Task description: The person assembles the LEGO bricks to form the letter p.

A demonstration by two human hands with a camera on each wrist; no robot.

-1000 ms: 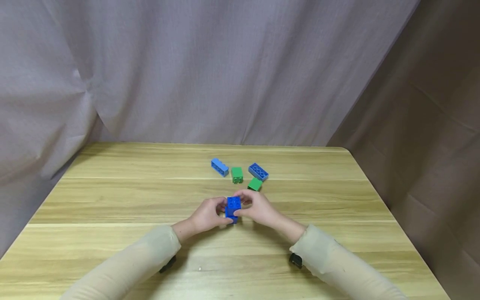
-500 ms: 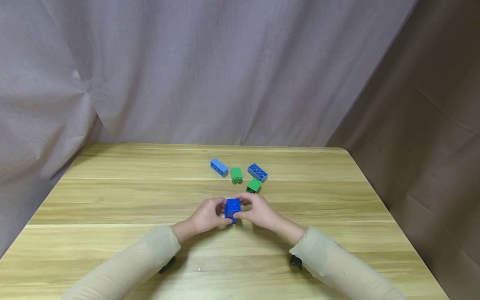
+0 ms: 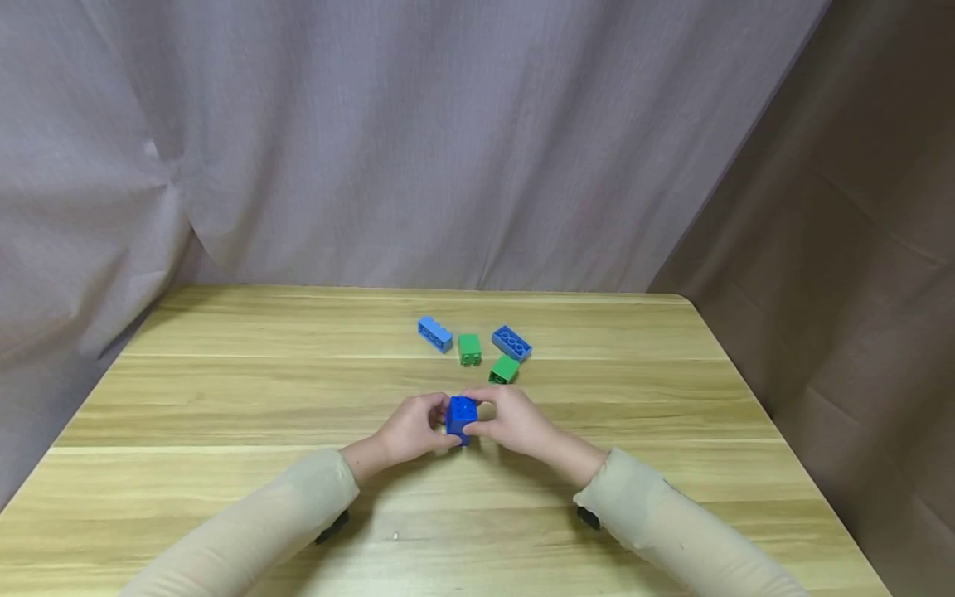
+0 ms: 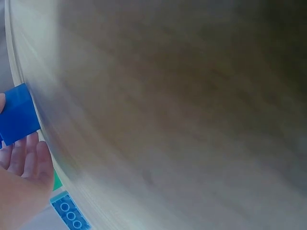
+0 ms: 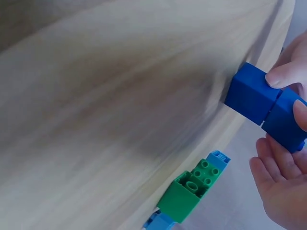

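Observation:
Two dark blue toy building bricks stand stacked one on the other between the hands in the head view. My left hand [image 3: 413, 427] grips the lower blue brick [image 5: 252, 93] from the left, thumb on the near side. From the right, my right hand [image 3: 515, 420] pinches the upper blue brick [image 3: 463, 408], whose studs face up. Seen from the right wrist, the two bricks line up end to end with a thin seam between them. In the left wrist view the left hand's fingers [image 4: 29, 160] curl beside a blue brick [image 4: 19, 115].
Behind the hands on the wooden table [image 3: 224, 373] lie two green bricks [image 3: 469, 350] [image 3: 503, 370] and two lighter blue long bricks [image 3: 435, 334] [image 3: 511, 342]. A grey curtain [image 3: 448, 149] hangs along the table's back edge.
The upper blue brick has shifted slightly left and down, and now sits squarely in line over the lower one. The left hand has barely moved.

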